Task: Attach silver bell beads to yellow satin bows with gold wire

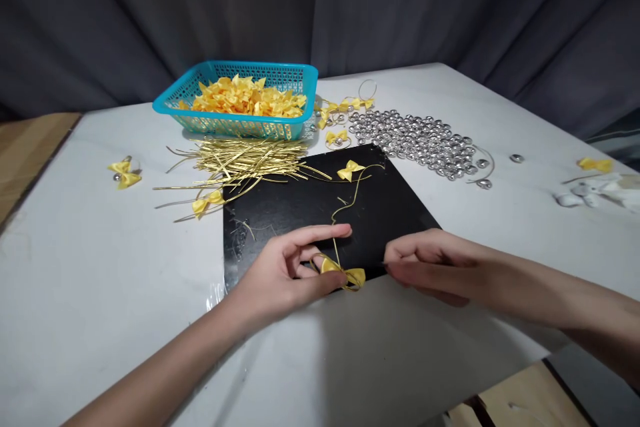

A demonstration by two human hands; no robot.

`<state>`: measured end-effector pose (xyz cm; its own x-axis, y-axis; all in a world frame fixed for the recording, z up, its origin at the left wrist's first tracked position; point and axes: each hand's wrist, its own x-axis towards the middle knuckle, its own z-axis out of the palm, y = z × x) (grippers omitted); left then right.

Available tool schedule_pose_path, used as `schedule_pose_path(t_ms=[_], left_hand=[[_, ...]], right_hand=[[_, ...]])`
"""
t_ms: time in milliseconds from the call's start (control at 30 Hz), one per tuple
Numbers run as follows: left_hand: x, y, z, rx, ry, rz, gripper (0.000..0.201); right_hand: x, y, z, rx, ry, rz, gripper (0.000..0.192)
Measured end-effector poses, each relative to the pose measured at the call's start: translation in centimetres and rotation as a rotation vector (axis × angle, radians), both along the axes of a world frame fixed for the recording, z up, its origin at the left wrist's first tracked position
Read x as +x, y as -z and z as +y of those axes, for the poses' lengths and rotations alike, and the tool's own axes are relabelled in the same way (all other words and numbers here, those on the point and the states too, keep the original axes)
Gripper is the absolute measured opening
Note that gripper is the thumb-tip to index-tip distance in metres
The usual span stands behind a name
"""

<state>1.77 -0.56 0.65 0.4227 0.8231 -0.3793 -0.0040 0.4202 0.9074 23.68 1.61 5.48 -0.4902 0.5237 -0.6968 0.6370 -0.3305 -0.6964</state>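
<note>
Between the thumb and fingers of my left hand (295, 267) is a yellow ribbon bow (357, 276) with thin gold cord looped about it. Its index finger is stretched out above the bow. My right hand (430, 263) is closed just to the right, apart from the bow; what its fingertips pinch, if anything, is too small to make out. Both hands are over the near edge of a black board (295, 207). A gold cord (356, 195) runs from near the bow up the board to another yellow bow (351, 170).
Behind the board stands a blue basket (230, 119) heaped with yellow bows. Gold ties (245, 161) lie before it. Silver bell-like pieces (417, 140) are spread at right. Loose bows (125, 173) lie around, and a crumpled clear-white item (603, 192) rests far right on the white table (125, 293).
</note>
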Motion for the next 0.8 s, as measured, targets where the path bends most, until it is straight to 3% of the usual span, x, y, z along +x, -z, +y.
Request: schedule_pose_path(t_ms=[500, 800], left_hand=[[0.06, -0.10, -0.01, -0.031, -0.010, -0.010, 0.061], [0.14, -0.09, -0.06, -0.038, -0.031, -0.038, 0.061]], right_hand=[[-0.44, 0.84, 0.14, -0.136, -0.025, 0.156, 0.044], [-0.39, 0.73, 0.12, -0.124, -0.042, 0.124, 0.046]])
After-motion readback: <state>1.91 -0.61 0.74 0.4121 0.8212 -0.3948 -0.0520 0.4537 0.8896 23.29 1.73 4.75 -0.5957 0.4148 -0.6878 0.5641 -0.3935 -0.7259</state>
